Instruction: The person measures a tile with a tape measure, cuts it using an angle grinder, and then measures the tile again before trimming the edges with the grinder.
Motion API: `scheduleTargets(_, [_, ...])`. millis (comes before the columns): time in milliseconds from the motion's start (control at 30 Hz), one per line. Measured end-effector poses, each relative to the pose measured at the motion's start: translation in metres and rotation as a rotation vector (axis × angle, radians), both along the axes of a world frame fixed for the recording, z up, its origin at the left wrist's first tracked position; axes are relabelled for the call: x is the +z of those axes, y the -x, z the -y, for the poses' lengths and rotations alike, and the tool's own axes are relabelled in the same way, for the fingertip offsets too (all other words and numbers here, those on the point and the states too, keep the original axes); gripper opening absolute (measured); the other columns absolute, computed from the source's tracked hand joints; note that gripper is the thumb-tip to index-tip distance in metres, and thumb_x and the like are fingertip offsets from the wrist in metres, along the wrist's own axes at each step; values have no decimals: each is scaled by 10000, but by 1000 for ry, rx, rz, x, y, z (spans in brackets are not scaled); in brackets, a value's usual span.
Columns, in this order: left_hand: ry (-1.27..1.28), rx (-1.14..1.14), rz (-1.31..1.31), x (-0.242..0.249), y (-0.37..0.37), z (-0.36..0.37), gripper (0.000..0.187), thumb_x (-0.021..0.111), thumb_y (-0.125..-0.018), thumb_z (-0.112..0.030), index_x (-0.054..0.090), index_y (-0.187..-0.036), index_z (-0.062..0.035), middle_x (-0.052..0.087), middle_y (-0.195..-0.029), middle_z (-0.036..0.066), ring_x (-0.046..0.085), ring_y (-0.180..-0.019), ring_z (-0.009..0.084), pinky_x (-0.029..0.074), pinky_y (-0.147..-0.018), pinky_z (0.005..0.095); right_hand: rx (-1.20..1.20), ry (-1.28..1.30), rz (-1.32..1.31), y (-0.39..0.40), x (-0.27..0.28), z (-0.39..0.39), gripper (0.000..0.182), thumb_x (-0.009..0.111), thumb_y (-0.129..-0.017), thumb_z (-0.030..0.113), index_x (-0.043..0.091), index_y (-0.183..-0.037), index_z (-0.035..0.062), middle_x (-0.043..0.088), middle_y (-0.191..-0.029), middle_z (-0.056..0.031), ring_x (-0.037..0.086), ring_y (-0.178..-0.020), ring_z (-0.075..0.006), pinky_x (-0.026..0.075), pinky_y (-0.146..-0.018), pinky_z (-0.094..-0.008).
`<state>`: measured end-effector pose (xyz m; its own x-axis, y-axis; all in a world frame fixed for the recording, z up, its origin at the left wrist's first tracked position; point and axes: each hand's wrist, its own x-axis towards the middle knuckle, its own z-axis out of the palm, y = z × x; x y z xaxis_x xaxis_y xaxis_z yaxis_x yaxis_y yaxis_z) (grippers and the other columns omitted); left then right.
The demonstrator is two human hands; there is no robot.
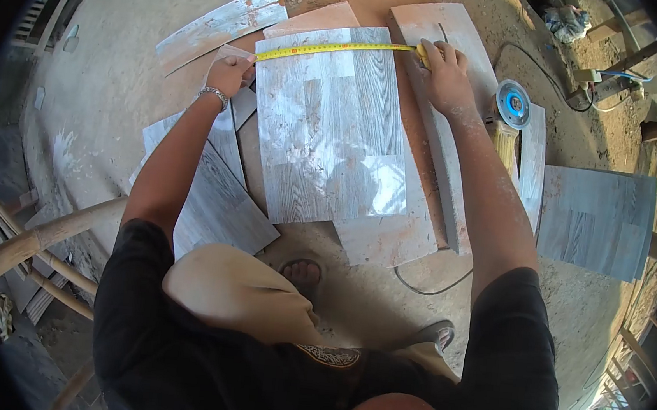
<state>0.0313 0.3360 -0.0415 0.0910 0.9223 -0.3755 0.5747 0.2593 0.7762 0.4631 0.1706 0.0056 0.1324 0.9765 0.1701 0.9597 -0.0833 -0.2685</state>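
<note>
Ideally, we needed taut, square alignment of the tape measure lying across the wood-grain tile near its far edge, left grip pinching the tip, right grip wrapped around the case.

1. Tile: grey wood-grain, glossy; is lying face up, reflecting light, overlapping a paler piece.
2. Tape measure: yellow blade is stretching across the tile near its far edge; case is sitting beyond the right edge.
</note>
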Motion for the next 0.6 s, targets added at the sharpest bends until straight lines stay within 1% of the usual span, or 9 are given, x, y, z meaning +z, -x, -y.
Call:
scheduleTargets(100, [-36, -5, -17, 3, -10, -20, 366, 717, -949, -399, 738, -881, -40, 728, -842, 42, 663, -722, 120, 542, -667, 292, 17, 0, -26, -14, -10, -24, 573, 659, -932, 174, 470, -1473, 181, 465, -1484, -126, 411, -1366, -420, 453, -1095, -509])
scheduleTargets(233, [-59, -25, -90, 4, -21, -30, 365, 723, -946, -403, 742, -888, -43, 717, -824, 29, 651, -703, 116, 534, -656, 277, -3, 39, -5, -19, -13, -37, 579, 656, -940, 172, 458, -1484, 190, 454, -1493, -123, 398, -1376, -419, 441, -1110, -504])
scheduleTargets(300, [-31, 13, -12, 5, -22, -27, 355, 722, -948, -403, 738, -921, -49, 713, -826, 25, 646, -697, 113, 536, -658, 280, -21, 9, -30, -16, -17, -36, 569, 654, -946, 176, 461, -1481, 195, 454, -1493, -120, 392, -1379, -420, 426, -1126, -501])
scheduleTargets(367, [-21, 28, 109, -7, -19, -33, 369, 705, -960, -389, 749, -915, -26, 715, -793, 35, 624, -642, 99, 501, -606, 262, -69, -5, -34, -20, -23, -36, 570, 659, -934, 163, 473, -1472, 196, 459, -1490, -121, 393, -1376, -419, 420, -1126, -503])
scheduleTargets(433, [-6, -2, 110, -6, -21, -36, 356, 692, -972, -382, 736, -896, -37, 708, -794, 24, 614, -639, 92, 491, -595, 258, -122, -85, -47, -24, -29, -38, 573, 663, -918, 146, 489, -1461, 195, 467, -1487, -117, 397, -1371, -414, 419, -1122, -508])
scheduleTargets(467, [-5, -2, 107, -5, -20, -36, 347, 679, -984, -375, 724, -877, -48, 700, -795, 14, 604, -637, 85, 481, -584, 255, -147, -118, -81, -24, -32, -38, 564, 671, -903, 186, 513, -1445, 191, 474, -1482, -119, 400, -1367, -414, 418, -1121, -503])
scheduleTargets(500, [-2, -8, 106, -5, -21, -34, 347, 679, -984, -375, 724, -877, -48, 700, -795, 14, 604, -637, 85, 481, -584, 255, -153, -116, -81, -24, -35, -39, 564, 671, -903, 186, 513, -1445, 191, 474, -1482, -119, 400, -1367, -414, 418, -1121, -503])
scheduleTargets(567, [-48, -3, 113, -5, -22, -30, 344, 655, -1003, -361, 701, -826, -69, 677, -775, -10, 580, -624, 71, 464, -566, 251, -155, -161, -77, -23, -40, -41, 542, 689, -895, 264, 554, -1416, 200, 473, -1484, -118, 402, -1364, -418, 413, -1129, -493])
scheduleTargets(600, [-27, -4, 106, -7, -20, -30, 323, 652, -1005, -362, 710, -893, -65, 666, -790, -19, 581, -650, 63, 463, -568, 249, -162, -162, -75, -24, -39, -39, 542, 689, -895, 264, 554, -1416, 200, 473, -1484, -118, 402, -1364, -418, 413, -1129, -493])
